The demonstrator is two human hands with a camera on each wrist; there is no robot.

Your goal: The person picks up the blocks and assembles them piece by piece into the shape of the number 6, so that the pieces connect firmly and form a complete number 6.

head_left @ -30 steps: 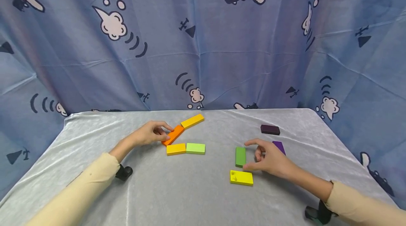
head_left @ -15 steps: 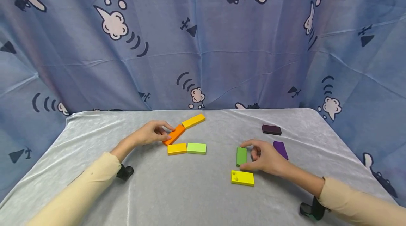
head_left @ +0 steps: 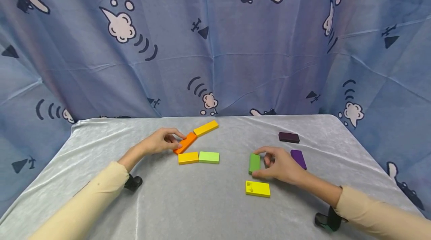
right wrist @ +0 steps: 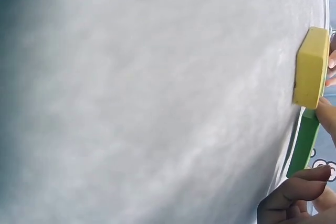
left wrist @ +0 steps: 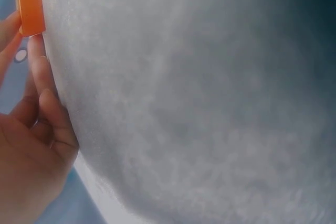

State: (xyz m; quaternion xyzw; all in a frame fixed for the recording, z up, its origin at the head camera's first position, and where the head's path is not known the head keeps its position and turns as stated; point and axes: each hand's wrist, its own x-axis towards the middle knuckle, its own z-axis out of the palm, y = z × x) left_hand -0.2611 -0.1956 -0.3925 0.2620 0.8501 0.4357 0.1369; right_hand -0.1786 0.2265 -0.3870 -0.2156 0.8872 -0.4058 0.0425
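Observation:
My left hand [head_left: 158,142] pinches an orange block [head_left: 189,142] between thumb and index finger; in the left wrist view the orange block [left wrist: 32,11] shows at the upper left edge, past the fingers. Its far end meets an amber block [head_left: 206,128], and another amber block [head_left: 188,158] lies by its near end. A light green block [head_left: 209,157] continues to the right of that one. On the right, a green block [head_left: 254,163] is spanned lengthwise by my right hand [head_left: 283,165], index finger at the far end and thumb at the near end.
Nearer the front lies a bright yellow block [head_left: 257,188] with a dark print. A purple block [head_left: 298,159] is partly behind the right hand, and a dark plum block [head_left: 288,137] sits farther back. A blue patterned curtain [head_left: 215,45] rises behind the grey cloth-covered table [head_left: 188,210].
My right hand has come in to the green block, closed on its ends and shifted it slightly away and to the left. The left hand keeps its hold on the orange block.

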